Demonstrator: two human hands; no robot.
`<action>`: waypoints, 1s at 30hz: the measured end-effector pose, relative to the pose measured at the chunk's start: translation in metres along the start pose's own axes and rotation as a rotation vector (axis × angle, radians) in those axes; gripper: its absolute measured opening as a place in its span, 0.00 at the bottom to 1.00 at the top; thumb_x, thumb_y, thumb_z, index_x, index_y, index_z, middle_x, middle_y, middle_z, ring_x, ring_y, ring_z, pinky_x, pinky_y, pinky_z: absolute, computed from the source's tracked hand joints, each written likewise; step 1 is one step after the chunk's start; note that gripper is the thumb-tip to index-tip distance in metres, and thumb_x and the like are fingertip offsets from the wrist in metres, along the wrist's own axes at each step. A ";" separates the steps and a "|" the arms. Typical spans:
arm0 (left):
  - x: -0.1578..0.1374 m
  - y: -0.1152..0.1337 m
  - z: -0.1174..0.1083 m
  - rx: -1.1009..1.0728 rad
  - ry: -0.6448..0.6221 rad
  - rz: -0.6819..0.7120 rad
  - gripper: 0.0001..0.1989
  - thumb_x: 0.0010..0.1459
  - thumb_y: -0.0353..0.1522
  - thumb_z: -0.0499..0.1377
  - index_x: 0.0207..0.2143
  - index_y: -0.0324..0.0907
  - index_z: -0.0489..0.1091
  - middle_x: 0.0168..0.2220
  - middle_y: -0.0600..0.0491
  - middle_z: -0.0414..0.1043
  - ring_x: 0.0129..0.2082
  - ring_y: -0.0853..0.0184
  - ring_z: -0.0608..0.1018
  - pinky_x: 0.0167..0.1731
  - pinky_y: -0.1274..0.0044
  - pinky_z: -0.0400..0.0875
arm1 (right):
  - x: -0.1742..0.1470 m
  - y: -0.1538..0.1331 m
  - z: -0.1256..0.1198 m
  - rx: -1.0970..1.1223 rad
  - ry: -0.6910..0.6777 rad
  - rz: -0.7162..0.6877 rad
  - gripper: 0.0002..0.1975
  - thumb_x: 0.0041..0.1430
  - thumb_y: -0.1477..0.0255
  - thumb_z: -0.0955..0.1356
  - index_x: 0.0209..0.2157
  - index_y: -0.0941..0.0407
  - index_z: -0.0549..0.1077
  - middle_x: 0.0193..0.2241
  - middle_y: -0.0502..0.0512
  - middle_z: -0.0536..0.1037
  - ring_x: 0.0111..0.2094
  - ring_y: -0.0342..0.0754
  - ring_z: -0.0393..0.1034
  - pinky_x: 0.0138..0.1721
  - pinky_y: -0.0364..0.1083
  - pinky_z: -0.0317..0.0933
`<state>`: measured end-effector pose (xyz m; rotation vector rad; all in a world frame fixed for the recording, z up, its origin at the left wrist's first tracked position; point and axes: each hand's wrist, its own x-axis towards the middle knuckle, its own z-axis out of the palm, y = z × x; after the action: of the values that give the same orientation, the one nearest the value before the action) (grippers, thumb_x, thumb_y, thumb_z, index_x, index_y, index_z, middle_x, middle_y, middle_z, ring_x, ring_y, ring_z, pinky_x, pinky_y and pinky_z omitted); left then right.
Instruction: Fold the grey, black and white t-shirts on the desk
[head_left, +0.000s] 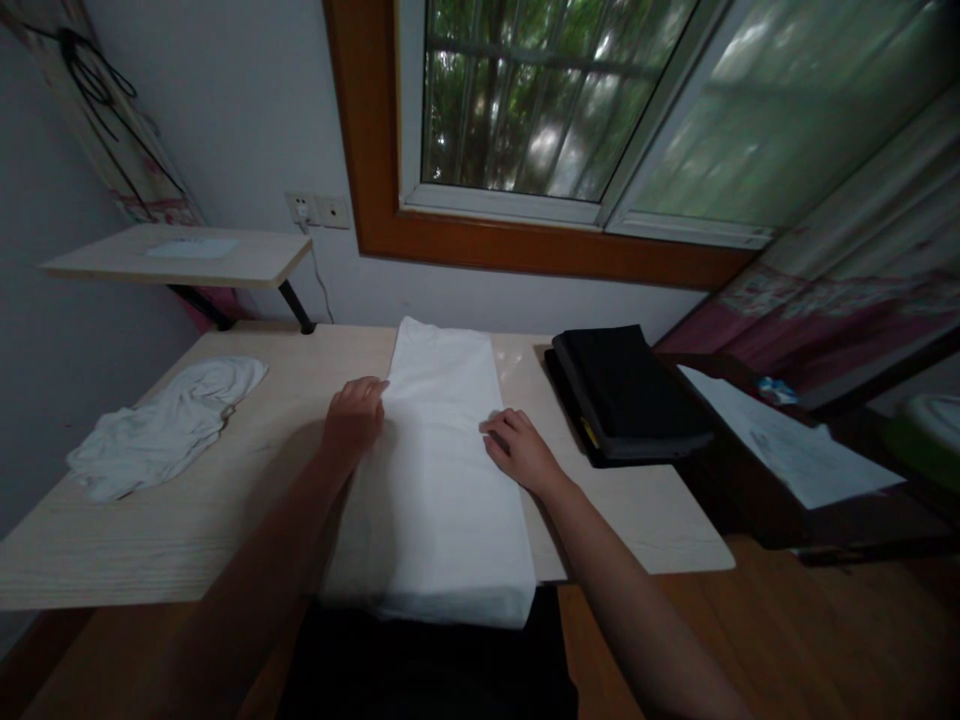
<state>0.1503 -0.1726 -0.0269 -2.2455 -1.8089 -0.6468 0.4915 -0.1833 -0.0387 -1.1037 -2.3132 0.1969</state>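
Observation:
A long white cloth [442, 480], folded into a strip, lies flat down the middle of the desk. Its near end hangs slightly over the front edge, above my dark-clothed lap. At the cloth's left edge is my left hand [356, 415], fingers bent together, closed on that edge. Opposite it, my right hand [523, 452] has its thumb and fingertips closed on the right edge, a little nearer to me. What lies under the fingertips is partly hidden. Faint creases cross the cloth between the two hands.
A crumpled white cloth [169, 425] lies on the desk [247, 540] at left, below a raised shelf [247, 262]. Black folders [630, 390] are stacked at right. Beyond them, papers [780, 435] rest on dark furniture. A window [555, 110] is behind the desk.

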 end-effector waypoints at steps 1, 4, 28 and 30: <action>0.001 0.003 0.001 -0.025 -0.013 0.064 0.21 0.67 0.30 0.49 0.59 0.44 0.69 0.62 0.45 0.70 0.63 0.55 0.69 0.61 0.63 0.63 | 0.000 0.000 0.000 -0.004 -0.004 0.002 0.11 0.67 0.73 0.66 0.49 0.52 0.75 0.43 0.59 0.73 0.46 0.55 0.66 0.50 0.55 0.65; 0.001 0.015 0.003 -0.074 -0.111 0.199 0.24 0.69 0.32 0.48 0.64 0.47 0.65 0.69 0.48 0.62 0.71 0.56 0.59 0.68 0.57 0.51 | 0.000 -0.002 -0.001 -0.009 -0.010 0.009 0.11 0.67 0.73 0.66 0.49 0.52 0.75 0.43 0.59 0.73 0.46 0.56 0.66 0.51 0.56 0.64; 0.001 -0.001 -0.002 0.047 -0.158 0.064 0.13 0.67 0.35 0.51 0.43 0.45 0.75 0.45 0.44 0.76 0.48 0.53 0.71 0.55 0.60 0.61 | -0.004 0.012 0.003 -0.101 0.110 0.196 0.10 0.66 0.71 0.67 0.48 0.53 0.76 0.42 0.61 0.74 0.45 0.58 0.69 0.50 0.57 0.66; 0.003 -0.003 -0.004 0.039 -0.147 0.052 0.14 0.68 0.35 0.49 0.39 0.44 0.75 0.41 0.43 0.76 0.46 0.53 0.71 0.50 0.62 0.63 | -0.004 0.013 0.003 -0.079 0.087 0.178 0.09 0.67 0.72 0.66 0.46 0.52 0.76 0.41 0.60 0.75 0.45 0.57 0.70 0.50 0.56 0.66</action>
<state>0.1474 -0.1711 -0.0229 -2.3610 -1.8041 -0.4440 0.5004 -0.1779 -0.0480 -1.3328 -2.1625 0.1229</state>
